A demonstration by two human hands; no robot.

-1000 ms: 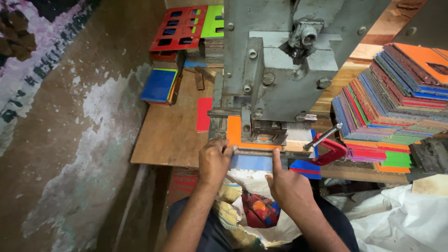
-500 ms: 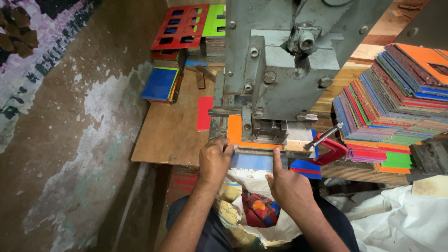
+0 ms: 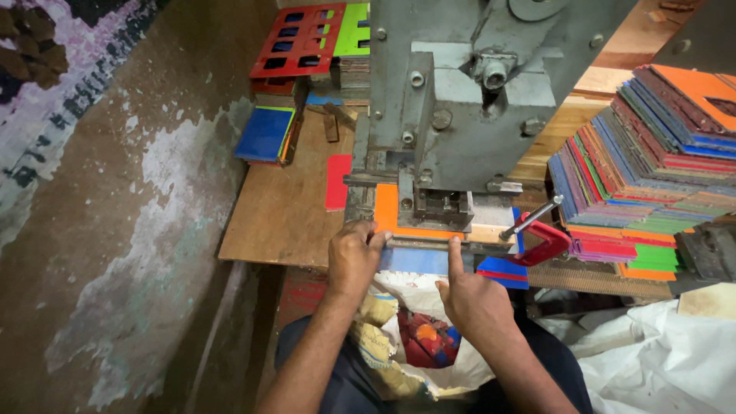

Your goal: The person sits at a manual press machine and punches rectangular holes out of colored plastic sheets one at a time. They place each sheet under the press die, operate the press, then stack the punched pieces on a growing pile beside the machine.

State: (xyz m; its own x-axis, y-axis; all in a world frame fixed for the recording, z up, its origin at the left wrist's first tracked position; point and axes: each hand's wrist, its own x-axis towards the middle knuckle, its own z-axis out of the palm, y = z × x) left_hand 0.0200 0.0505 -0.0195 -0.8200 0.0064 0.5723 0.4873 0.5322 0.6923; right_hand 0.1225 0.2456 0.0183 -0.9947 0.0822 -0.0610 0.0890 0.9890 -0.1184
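Note:
An orange sheet (image 3: pixel 386 207) lies flat under the head of a grey metal press (image 3: pixel 460 107), on its bed. My left hand (image 3: pixel 354 257) grips the sheet's near left corner at the front edge of the bed. My right hand (image 3: pixel 465 295) has its index finger stretched up against the sheet's near edge, the other fingers curled. A blue sheet (image 3: pixel 418 261) shows just below the bed between my hands.
A red clamp (image 3: pixel 540 238) sits right of my right hand. A tall fanned stack of coloured sheets (image 3: pixel 644 169) fills the right. Punched red and green sheets (image 3: pixel 310 38), a blue stack (image 3: pixel 264 134) and a red piece (image 3: pixel 337 180) lie on the wooden table (image 3: pixel 276 215). A sack of scraps (image 3: pixel 422 337) lies below.
The press head has come down closer to the orange sheet. My hands stay at the sheet's near edge, barely shifted.

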